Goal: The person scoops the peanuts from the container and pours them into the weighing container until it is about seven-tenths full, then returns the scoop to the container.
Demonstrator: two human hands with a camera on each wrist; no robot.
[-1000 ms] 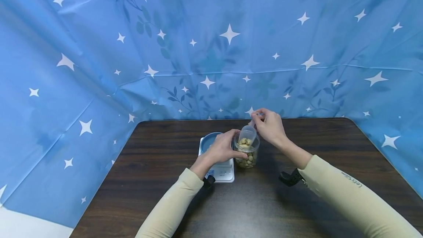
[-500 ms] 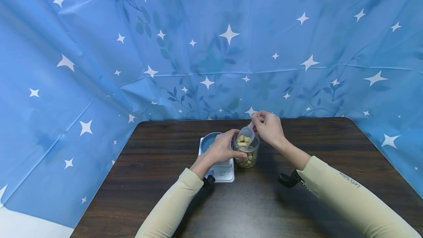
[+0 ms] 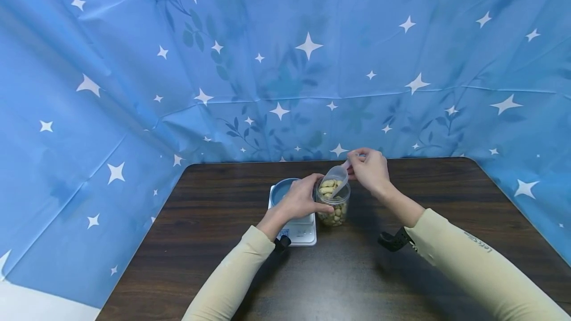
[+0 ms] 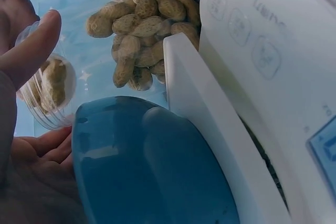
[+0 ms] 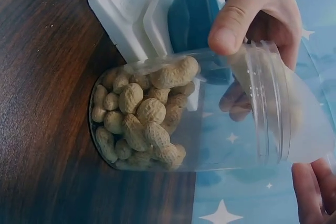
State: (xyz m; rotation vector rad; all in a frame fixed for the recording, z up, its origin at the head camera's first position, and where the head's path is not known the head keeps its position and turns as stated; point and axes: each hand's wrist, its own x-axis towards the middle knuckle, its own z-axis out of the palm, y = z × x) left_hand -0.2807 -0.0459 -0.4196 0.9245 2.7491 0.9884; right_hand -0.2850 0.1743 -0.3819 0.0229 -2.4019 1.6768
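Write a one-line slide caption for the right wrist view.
Left fingers grip a clear jar of peanuts, a translucent scoop at its mouth, white scale behind.

left sleeve (image 3: pixel 228 276): pale yellow; right sleeve (image 3: pixel 473 266): same, dark lettering (image 3: pixel 478 241); wrist pieces (image 3: pixel 391 240): black

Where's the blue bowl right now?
In the head view, the blue bowl sits on the white scale, left of the peanut jar, partly hidden by the left hand.

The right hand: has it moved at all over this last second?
Yes, slightly: in the head view, the right hand has shifted a little to the right, judged against the scale.
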